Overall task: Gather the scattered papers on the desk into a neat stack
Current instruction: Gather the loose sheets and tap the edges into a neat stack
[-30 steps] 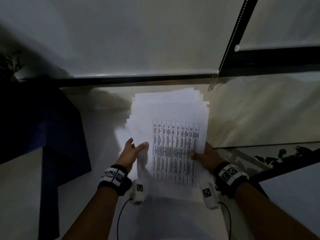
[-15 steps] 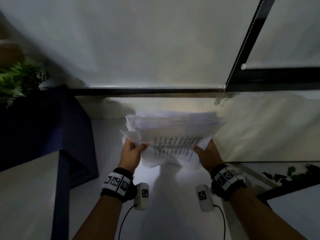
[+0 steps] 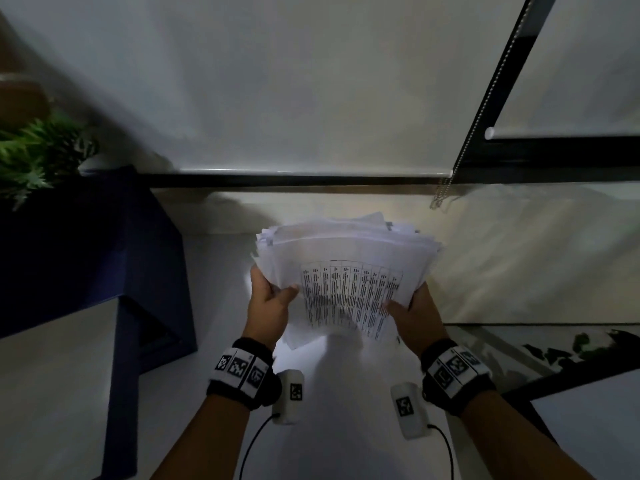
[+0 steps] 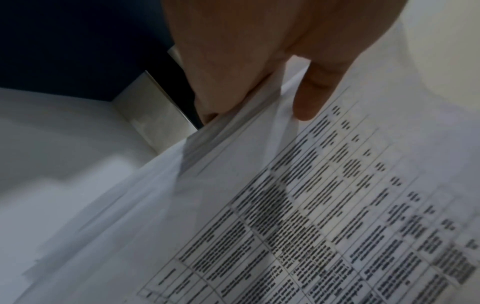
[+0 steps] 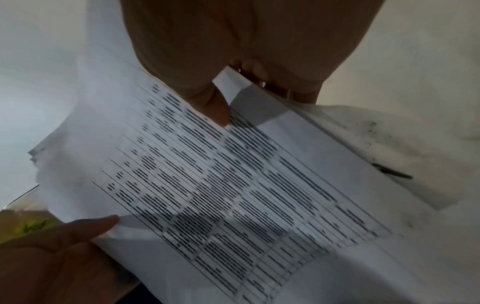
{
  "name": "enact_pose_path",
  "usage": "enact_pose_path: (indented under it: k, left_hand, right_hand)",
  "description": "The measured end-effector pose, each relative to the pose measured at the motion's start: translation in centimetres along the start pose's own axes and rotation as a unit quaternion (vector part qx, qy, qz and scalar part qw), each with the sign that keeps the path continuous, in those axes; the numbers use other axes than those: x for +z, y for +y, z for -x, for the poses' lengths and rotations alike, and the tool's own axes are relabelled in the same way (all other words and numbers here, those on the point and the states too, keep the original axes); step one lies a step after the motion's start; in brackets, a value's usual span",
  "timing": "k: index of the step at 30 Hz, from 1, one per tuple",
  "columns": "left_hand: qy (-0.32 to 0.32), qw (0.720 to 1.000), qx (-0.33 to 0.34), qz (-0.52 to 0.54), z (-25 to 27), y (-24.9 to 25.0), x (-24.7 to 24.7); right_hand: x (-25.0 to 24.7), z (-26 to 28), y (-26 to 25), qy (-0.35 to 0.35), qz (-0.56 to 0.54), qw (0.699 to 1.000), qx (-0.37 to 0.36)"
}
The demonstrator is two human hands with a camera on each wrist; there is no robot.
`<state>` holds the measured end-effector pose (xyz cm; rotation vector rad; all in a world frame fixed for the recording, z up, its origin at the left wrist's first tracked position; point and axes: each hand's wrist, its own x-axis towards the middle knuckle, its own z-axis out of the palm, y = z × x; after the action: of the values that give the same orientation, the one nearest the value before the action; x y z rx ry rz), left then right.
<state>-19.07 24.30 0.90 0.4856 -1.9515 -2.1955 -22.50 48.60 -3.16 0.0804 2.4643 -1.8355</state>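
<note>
A thick bundle of white papers (image 3: 346, 271) is held up above the white desk (image 3: 346, 427), its top sheet printed with a table. My left hand (image 3: 270, 303) grips the bundle's left edge, thumb on the top sheet and fingers behind. My right hand (image 3: 412, 313) grips the right edge the same way. The sheet edges are uneven and fan out at the top. In the left wrist view the papers (image 4: 311, 205) fill the frame under my thumb (image 4: 311, 98). In the right wrist view the printed sheet (image 5: 233, 185) is pinched under my thumb (image 5: 207, 102).
A dark blue box (image 3: 86, 271) stands at the left with a green plant (image 3: 38, 157) on it. Behind the desk hangs a roller blind (image 3: 311, 98) with a bead chain (image 3: 443, 195). A glass surface (image 3: 554, 348) lies to the right.
Both hands have lifted the bundle off the desk and tipped it towards upright. The view has tilted up, so the plant at the left now shows.
</note>
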Motion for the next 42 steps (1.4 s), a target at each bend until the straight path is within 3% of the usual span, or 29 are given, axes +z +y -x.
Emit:
enact_pose_path:
  k: [4, 8, 15, 21, 25, 28, 34, 37, 42]
  left_hand:
    - [-0.021, 1.0, 0.017, -0.002, 0.2, 0.7, 0.7]
    - [-0.015, 0.999, 0.031, 0.017, 0.5, 1.1, 1.1]
    - [0.043, 0.983, 0.145, 0.104, 0.7, 4.8, 1.9]
    - [0.132, 0.973, 0.164, 0.096, -0.2, 6.4, 4.2]
    - [0.147, 0.973, 0.159, 0.087, -0.7, 5.8, 3.6]
    - [0.142, 0.968, 0.195, 0.066, -0.1, 5.7, 3.9]
    - [0.153, 0.965, 0.21, 0.037, 0.1, 5.2, 4.3]
    - [0.159, 0.964, 0.213, 0.027, -0.1, 5.1, 3.9]
    - [0.168, 0.96, 0.226, 0.013, -0.4, 5.0, 3.2]
  right_hand:
    - [0.2, -0.2, -1.1, 0.053, -0.052, 0.997, -0.01]
    - [0.5, 0.5, -2.6, 0.061, -0.09, 0.993, -0.038]
    - [-0.6, 1.7, -8.5, 0.101, -0.235, 0.961, -0.106]
    - [0.1, 0.9, -11.2, 0.214, -0.18, 0.957, -0.076]
    - [-0.5, 0.2, -10.8, 0.21, -0.154, 0.962, -0.088]
    - [-0.3, 0.6, -10.9, 0.203, -0.169, 0.961, -0.084]
    - [1.1, 1.2, -12.4, 0.246, -0.099, 0.961, -0.078]
    - [1.1, 1.3, -12.4, 0.24, -0.046, 0.962, -0.123]
    - [-0.1, 1.1, -11.5, 0.163, 0.048, 0.96, -0.224]
